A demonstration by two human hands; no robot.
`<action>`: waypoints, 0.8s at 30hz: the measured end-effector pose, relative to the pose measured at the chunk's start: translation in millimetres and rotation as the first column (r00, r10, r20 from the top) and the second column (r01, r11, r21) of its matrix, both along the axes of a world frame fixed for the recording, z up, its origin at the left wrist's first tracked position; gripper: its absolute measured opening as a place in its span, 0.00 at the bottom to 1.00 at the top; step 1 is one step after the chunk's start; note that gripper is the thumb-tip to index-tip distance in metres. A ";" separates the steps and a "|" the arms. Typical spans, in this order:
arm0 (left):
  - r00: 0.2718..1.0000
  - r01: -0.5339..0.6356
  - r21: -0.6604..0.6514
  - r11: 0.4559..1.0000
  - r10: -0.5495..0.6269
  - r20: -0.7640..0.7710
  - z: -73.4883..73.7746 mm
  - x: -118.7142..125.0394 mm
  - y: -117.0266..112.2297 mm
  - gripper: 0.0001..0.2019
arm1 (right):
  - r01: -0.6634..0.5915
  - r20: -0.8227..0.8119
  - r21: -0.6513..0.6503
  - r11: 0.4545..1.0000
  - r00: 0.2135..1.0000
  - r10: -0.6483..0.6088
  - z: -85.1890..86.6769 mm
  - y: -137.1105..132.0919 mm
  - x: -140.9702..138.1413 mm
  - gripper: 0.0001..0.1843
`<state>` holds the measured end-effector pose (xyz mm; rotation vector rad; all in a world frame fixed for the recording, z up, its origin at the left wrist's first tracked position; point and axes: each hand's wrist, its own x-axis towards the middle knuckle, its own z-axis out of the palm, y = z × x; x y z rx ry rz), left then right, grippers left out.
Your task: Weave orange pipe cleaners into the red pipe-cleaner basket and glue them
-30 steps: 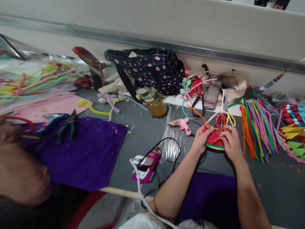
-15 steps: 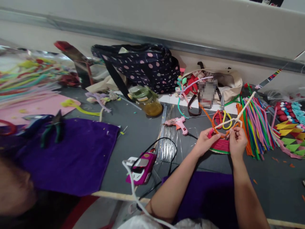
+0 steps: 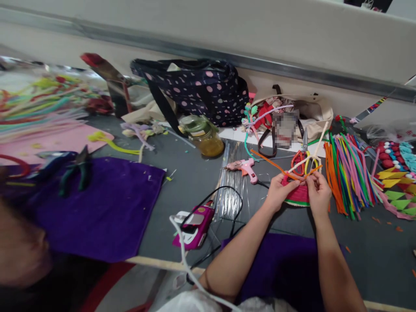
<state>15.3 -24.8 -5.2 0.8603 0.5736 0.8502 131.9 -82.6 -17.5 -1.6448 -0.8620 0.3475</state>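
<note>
The left hand (image 3: 280,190) was curled shut on the near-left edge of a red woven piece (image 3: 297,196) on the grey table (image 3: 201,173), hiding that edge. The right hand (image 3: 318,193) pinched orange and cream strands (image 3: 305,167) at its top; where they joined was hard to make out. A pixelated patch (image 3: 285,128) masked part of the cream bag (image 3: 320,115). Lettering on the magenta device (image 3: 195,223) was too small to read

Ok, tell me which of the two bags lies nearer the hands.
The beige tote bag, just beyond the left hand and right hand; the dark polka-dot bag sits farther left, behind the jar.
</note>
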 end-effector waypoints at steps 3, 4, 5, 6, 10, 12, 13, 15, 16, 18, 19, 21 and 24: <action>0.998 0.052 -0.073 0.996 -0.049 0.044 -0.4 -0.4 -0.7 0.13 | 0.022 -0.037 0.034 0.999 0.999 -0.020 2.1 1.3 1.1 0.16; 0.997 0.059 -0.092 0.994 -0.054 0.056 -0.5 -0.5 -0.9 0.13 | 0.040 -0.043 0.046 0.998 0.998 -0.038 3.3 1.3 1.6 0.16; 0.997 0.058 -0.108 0.992 -0.051 0.065 -0.5 -0.6 -1.0 0.13 | 0.062 -0.040 0.054 0.997 0.997 -0.059 4.5 1.1 2.1 0.15; 0.996 0.051 -0.121 0.991 -0.043 0.072 -0.5 -0.6 -0.9 0.13 | 0.082 -0.030 0.060 0.995 0.996 -0.080 5.4 0.6 2.5 0.15; 0.992 -0.016 -0.188 0.982 0.038 0.117 -1.8 0.3 2.4 0.13 | 0.121 0.073 0.062 0.991 0.989 -0.126 5.9 -2.2 3.5 0.14; 0.984 -0.074 -0.244 0.967 0.112 0.142 -4.7 0.8 5.9 0.15 | 0.128 0.155 0.088 0.988 0.978 -0.141 5.1 -3.2 3.6 0.13; 0.977 -0.110 -0.272 0.956 0.155 0.147 -6.7 0.9 7.8 0.16 | 0.132 0.197 0.110 0.985 0.969 -0.152 4.9 -3.6 3.7 0.12; 0.961 -0.188 -0.313 0.931 0.240 0.136 -11.6 0.8 11.4 0.18 | 0.129 0.267 0.155 0.980 0.949 -0.167 4.8 -4.0 4.8 0.10; 0.954 -0.223 -0.326 0.919 0.274 0.120 -14.4 0.7 12.7 0.19 | 0.125 0.292 0.168 0.978 0.941 -0.170 4.6 -4.0 5.8 0.09; 0.942 -0.281 -0.337 0.898 0.326 0.083 -19.8 0.8 14.3 0.21 | 0.136 0.308 0.179 0.974 0.933 -0.187 3.1 -3.6 9.2 0.08; 0.937 -0.303 -0.336 0.892 0.343 0.065 -22.4 1.1 14.6 0.22 | 0.151 0.293 0.177 0.973 0.935 -0.198 1.4 -3.2 11.5 0.09; 0.928 -0.343 -0.319 0.883 0.372 0.033 -27.4 2.3 14.7 0.23 | 0.192 0.198 0.157 0.969 0.955 -0.221 -4.1 -2.0 16.7 0.11; 0.918 -0.390 -0.230 0.892 0.395 -0.027 -33.9 3.9 15.1 0.23 | 0.194 0.017 0.096 0.976 0.980 -0.196 -12.9 0.0 22.5 0.14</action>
